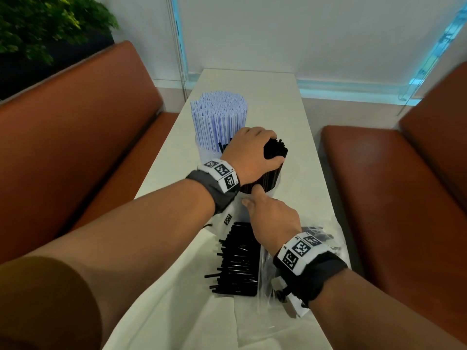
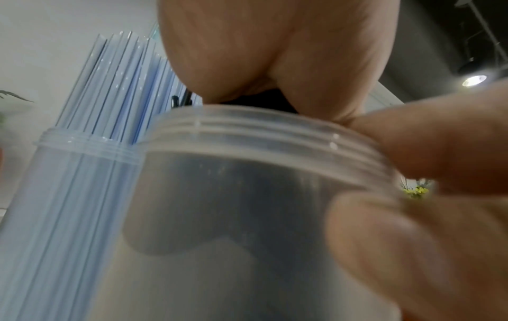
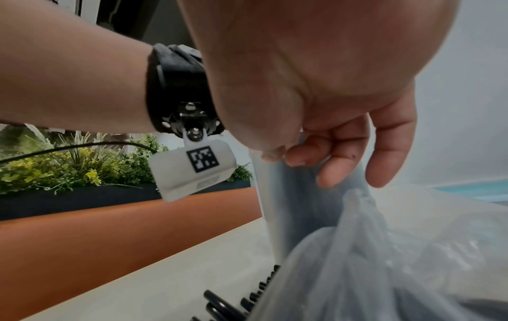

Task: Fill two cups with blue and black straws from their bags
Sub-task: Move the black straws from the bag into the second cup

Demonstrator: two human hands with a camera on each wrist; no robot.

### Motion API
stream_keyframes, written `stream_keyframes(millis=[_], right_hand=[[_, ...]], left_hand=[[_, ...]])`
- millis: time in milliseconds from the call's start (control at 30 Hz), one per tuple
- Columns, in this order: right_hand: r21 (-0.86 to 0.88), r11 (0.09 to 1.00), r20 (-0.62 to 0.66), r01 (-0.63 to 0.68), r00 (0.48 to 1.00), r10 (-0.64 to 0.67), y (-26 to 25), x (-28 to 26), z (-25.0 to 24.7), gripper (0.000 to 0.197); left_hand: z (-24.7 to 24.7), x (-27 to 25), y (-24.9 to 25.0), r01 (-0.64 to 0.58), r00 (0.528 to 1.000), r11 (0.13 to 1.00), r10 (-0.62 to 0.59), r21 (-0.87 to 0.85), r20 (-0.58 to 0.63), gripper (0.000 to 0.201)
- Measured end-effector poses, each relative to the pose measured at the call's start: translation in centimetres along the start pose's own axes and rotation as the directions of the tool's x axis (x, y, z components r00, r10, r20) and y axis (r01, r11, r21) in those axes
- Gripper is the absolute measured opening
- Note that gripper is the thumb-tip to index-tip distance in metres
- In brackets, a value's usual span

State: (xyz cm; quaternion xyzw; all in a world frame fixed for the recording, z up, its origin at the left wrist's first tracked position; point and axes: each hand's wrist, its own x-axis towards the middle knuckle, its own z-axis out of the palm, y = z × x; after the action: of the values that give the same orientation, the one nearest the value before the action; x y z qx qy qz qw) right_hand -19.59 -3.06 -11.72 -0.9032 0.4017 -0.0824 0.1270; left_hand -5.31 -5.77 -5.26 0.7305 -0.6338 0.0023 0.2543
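orange benches (image 1: 83, 137), white table (image 1: 285, 102), plant (image 1: 43, 24)

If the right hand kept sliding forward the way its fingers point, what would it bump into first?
Most likely the cup holding the black straws. The right hand already reaches toward its near rim, its thumb apparently at the wall. The left hand rests on top of those straws. Whether the fingers touch is unclear.
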Motion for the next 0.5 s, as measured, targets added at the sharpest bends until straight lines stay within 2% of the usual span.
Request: stream_keyframes(millis=[67, 167, 233, 333, 500], right_hand=[[-0.004, 1.0, 0.002, 0.004, 1.0, -0.004, 0.17, 0.07, 0.26, 0.022], [-0.011, 1.0, 0.008, -0.002, 1.0, 0.002, 0.22, 0.15, 0.32, 0.019], [-0.019, 1.0, 0.016, 0.005, 1.0, -0.005, 0.23, 0.18, 0.33, 0.022], [-0.011, 1.0, 0.023, 0.008, 1.0, -0.007, 0.26, 0.28, 0.21, 0.019], [-0.021, 1.0, 0.054, 0.011, 0.998, -0.01, 0.27, 0.3, -0.04, 0.02]], left_hand=[[-0.06, 0.17, -0.2, 0.024, 1.0, 1.0, -0.025, -0.019, -0.018, 0.073], [0.54, -0.13, -0.25, 0.026, 0.995, 0.992, -0.038, 0.125, 0.095, 0.088], [0.5, -0.08, -0.25, -0.041, 0.993, 0.969, 0.013, 0.245, 0.117, 0.085], [0.05, 0.24, -0.17, -0.084, 0.996, 0.952, 0.068, 0.294, 0.064, 0.083], [-0.09, 0.42, -0.58, -0.081, 0.981, 0.944, 0.018, 0.32, 0.195, 0.085]])
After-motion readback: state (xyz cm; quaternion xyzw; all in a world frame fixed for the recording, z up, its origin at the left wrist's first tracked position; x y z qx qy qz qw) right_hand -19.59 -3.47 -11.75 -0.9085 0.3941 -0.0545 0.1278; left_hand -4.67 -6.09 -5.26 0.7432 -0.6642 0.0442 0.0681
